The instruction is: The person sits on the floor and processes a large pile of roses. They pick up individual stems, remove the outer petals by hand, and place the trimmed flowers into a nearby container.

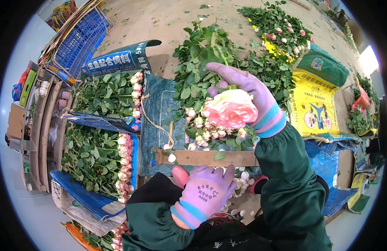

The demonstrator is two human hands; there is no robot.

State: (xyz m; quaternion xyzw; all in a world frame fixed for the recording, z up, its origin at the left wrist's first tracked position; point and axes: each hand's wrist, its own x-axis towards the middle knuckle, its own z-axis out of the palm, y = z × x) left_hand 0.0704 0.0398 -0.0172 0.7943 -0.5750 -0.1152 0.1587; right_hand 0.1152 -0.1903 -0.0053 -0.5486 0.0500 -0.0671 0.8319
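My right hand (243,84), in a purple knit glove with blue bands, holds a pink and cream rose (231,108) by its stem just below the bloom, index finger stretched out along the stem. Behind it lies a pile of leafy rose stems (193,69) with many small pink-white blooms (212,133) pointing towards me. My left hand (207,188), gloved alike, hovers back upward over my lap, near a wooden slat (209,157); its fingertips lie near white petals (243,182), and its palm is hidden.
Rose bunches (96,157) lie in rows at left between blue woven sheets (83,191). A blue plastic crate (83,40) stands at upper left beside wooden boards (46,125). More roses (284,34) lie at upper right, by a yellow printed sack (316,106). Leaves litter the floor.
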